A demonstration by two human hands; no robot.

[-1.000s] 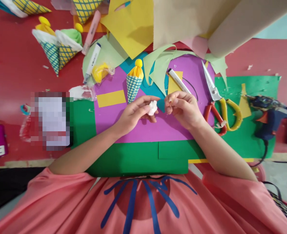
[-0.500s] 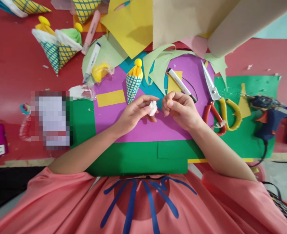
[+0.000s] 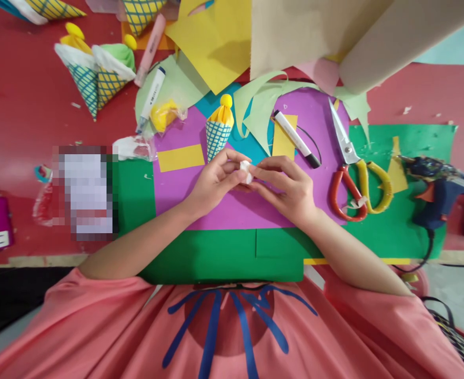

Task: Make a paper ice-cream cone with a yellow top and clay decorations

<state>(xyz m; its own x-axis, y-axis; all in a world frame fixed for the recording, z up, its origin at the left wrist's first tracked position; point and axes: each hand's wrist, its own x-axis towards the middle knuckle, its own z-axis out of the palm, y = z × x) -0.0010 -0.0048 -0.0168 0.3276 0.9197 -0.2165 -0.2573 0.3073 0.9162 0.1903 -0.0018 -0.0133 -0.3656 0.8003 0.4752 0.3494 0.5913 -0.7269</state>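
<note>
2 hands [image 3: 216,181] [image 3: 291,187] close together, perhaps in contact

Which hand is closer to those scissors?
The right. The right hand is to the left of the scissors, not touching them; the left hand is farther left, beyond the right one.

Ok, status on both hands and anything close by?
Left hand: pinching small white lump. Right hand: fingertips at it, grip unclear. Yellow-topped lattice-patterned cone: just beyond left hand, apparently not blocking.

Two hands [image 3: 221,178]; one white lump [image 3: 246,170]; five cones [image 3: 217,138]; three markers [image 3: 296,138]; one glue gun [image 3: 432,201].
</note>
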